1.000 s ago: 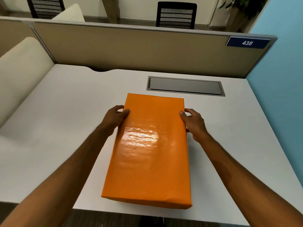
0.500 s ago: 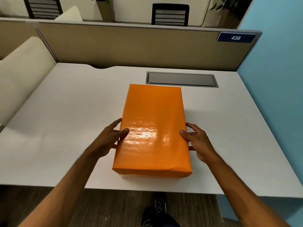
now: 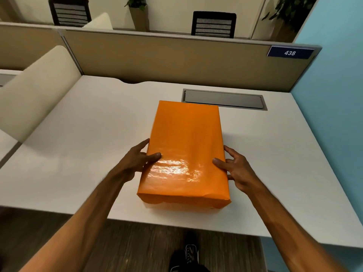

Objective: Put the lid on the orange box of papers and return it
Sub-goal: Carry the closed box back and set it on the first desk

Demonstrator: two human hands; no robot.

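Observation:
The orange box (image 3: 186,146) lies flat on the white desk (image 3: 88,154), its glossy lid on top and its long side pointing away from me. My left hand (image 3: 140,160) rests against the box's left side near the front, thumb on the lid. My right hand (image 3: 235,169) touches the right side at about the same spot, thumb on the lid's edge and fingers spread. The papers inside are hidden by the lid.
A grey cable hatch (image 3: 224,99) is set into the desk just behind the box. A tan partition (image 3: 176,61) with a "438" sign (image 3: 289,53) closes the back, a blue wall (image 3: 334,114) the right. A cream divider (image 3: 39,91) stands left. My shoe (image 3: 188,256) shows below the desk edge.
The box has slid away from the desk's front edge, which it overhung a second ago. Both hands now sit nearer its front end, and the right fingers have loosened.

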